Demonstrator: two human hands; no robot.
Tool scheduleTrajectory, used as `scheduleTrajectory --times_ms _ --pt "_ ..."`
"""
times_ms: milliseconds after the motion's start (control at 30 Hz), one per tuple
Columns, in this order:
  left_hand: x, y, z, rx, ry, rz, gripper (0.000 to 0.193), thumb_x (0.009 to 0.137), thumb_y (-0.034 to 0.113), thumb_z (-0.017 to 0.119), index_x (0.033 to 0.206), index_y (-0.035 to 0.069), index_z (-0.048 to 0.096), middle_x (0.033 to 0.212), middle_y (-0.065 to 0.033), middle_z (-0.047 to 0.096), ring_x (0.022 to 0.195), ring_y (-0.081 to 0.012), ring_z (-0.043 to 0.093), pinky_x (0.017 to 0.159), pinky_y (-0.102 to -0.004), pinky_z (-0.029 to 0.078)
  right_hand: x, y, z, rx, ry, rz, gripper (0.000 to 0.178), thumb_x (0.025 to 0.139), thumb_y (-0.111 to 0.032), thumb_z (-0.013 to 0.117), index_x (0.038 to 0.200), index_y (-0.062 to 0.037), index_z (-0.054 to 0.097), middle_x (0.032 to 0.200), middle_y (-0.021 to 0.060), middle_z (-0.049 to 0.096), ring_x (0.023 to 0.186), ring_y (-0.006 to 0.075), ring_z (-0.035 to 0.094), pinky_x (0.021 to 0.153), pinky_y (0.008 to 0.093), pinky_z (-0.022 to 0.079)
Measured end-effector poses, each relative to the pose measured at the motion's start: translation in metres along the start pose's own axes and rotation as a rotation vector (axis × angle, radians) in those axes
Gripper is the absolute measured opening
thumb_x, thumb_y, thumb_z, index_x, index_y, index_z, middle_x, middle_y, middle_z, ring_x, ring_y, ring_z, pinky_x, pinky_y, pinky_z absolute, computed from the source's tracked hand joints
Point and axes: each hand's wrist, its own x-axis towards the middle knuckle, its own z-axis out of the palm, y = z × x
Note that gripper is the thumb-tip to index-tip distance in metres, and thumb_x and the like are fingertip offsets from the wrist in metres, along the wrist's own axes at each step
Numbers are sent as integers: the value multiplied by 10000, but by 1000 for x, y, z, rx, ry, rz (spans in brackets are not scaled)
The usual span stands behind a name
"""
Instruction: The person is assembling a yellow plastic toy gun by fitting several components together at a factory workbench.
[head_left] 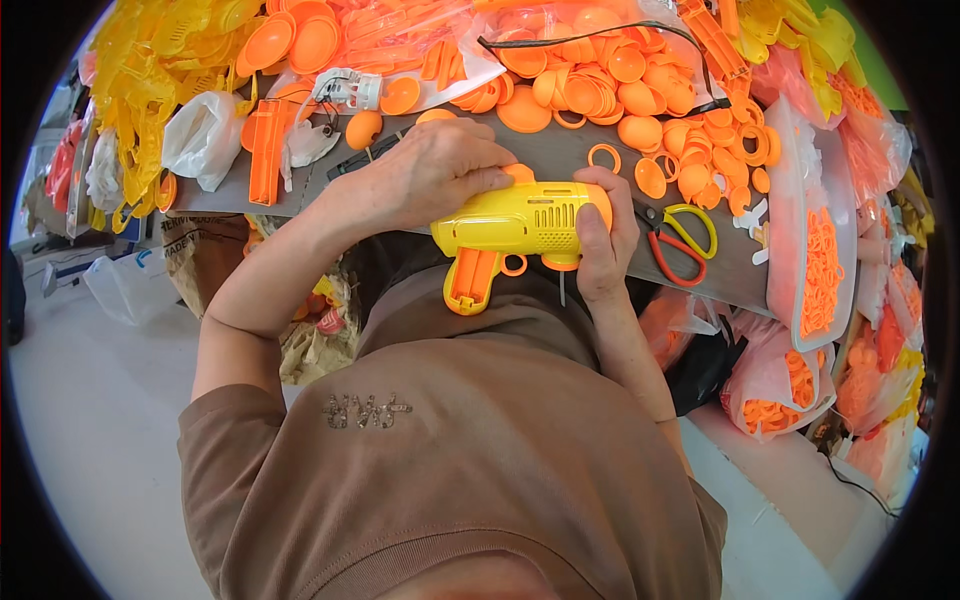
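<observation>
A yellow toy gun [500,215] with orange parts is held level just off the near table edge. Its grip hangs downward, with an orange insert [475,278] showing in the grip and an orange ring-shaped trigger beside it. My right hand [608,235] is closed round the rounded orange end, thumb on the near side. My left hand [425,172] is closed at the top of the other end, its fingertips pinched beside a small orange piece [518,173] on top. What lies between those fingertips is hidden. A thin metal rod [562,290] shows below the gun.
Scissors [680,245] with red and yellow handles lie right of my right hand. Loose orange discs and rings [650,100] heap across the table. Yellow shells [150,90] pile at far left. A clear bin [850,250] of orange parts stands right; a white bag [203,140] sits left.
</observation>
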Motion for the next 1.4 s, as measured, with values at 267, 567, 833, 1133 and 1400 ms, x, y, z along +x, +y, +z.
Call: scheduleTrajectory --times_ms 267,567,833,1133,1400 --pt "-7 -3 10 -260 -1 -130 212 854 168 585 992 18 645 798 -109 580 763 -258 580 687 -342 457 2 -2 3 -6 11 -7 308 866 -224 472 1060 11 517 971 70 526 855 125 486 766 245 394" --pt "-25 23 43 217 237 29 878 525 321 806 1201 -71 405 865 -190 576 848 -375 565 852 -430 444 1 -3 6 -50 68 -40 306 865 -224 463 1046 16 526 965 84 535 845 139 494 753 252 398" --pt "-21 12 40 89 163 16 822 532 327 813 1175 -42 459 911 -209 583 859 -365 577 840 -420 455 3 2 6 22 91 -6 293 886 -230 451 1030 13 529 933 78 533 798 118 489 718 243 400" --pt "-54 3 -10 -427 407 -215 795 602 246 836 1289 52 485 1109 -70 593 947 -159 526 855 -299 416 11 -6 0 242 188 103 340 952 -240 332 1055 30 512 961 79 530 855 129 513 766 261 411" --pt "-140 -52 -67 147 1075 -582 274 723 160 750 931 7 659 875 -34 612 765 -92 516 670 -228 431 1 2 -3 272 198 153 337 953 -259 366 1096 19 492 1002 85 529 896 149 540 785 285 438"
